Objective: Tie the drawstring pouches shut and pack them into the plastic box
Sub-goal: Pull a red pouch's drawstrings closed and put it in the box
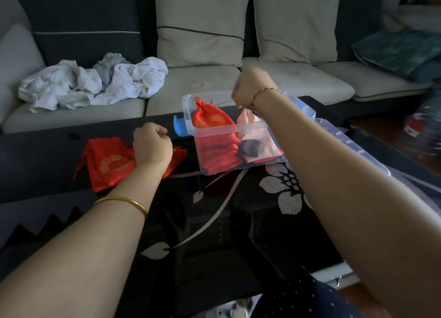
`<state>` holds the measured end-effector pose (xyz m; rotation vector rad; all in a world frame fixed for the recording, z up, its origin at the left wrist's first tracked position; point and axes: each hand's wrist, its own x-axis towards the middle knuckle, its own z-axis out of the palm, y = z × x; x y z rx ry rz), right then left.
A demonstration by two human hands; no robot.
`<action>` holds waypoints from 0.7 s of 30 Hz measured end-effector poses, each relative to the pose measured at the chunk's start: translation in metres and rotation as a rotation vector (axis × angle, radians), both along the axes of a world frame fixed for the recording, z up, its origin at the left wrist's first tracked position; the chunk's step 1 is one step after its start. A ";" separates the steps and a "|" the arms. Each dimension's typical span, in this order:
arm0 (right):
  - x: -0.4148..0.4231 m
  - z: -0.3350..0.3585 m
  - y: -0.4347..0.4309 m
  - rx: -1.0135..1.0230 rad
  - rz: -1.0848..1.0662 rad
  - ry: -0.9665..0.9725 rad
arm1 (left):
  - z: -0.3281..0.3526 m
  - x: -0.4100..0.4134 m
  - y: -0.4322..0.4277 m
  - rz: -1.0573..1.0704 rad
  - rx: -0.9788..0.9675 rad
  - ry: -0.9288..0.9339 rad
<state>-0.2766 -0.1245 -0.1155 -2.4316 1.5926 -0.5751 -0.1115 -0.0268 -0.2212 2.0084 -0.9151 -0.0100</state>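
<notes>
1. Pink pouch point(256, 139) stands in the open plastic box point(229, 129). The right hand point(253, 88), raised above the box, pinches it at the neck. A tied red pouch point(210, 119) lies just beside it inside.
2. Left hand point(152, 143) is curled in a fist over loose red pouches point(107, 165) on the dark surface point(274, 234); I cannot tell whether it grips anything.
3. The clear lid point(346, 141) lies just right of the box, under the right forearm.
4. A blue latch point(179, 126) juts from the box's left wall, near the left hand.
5. A pale ribbon point(214, 212) trails from the box toward the near edge, between the forearms.
6. The box sits near the far edge; beyond it is a sofa point(214, 79) with crumpled laundry point(95, 83).
</notes>
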 end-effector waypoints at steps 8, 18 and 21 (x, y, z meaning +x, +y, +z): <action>0.091 -0.058 0.100 0.267 0.424 -0.024 | -0.042 0.032 0.040 0.057 0.086 0.113; 0.148 -0.133 0.066 0.262 0.326 0.279 | -0.054 0.058 0.055 0.021 0.031 0.257; 0.144 -0.136 0.076 0.263 0.297 0.304 | -0.053 0.056 0.059 -0.017 0.093 0.391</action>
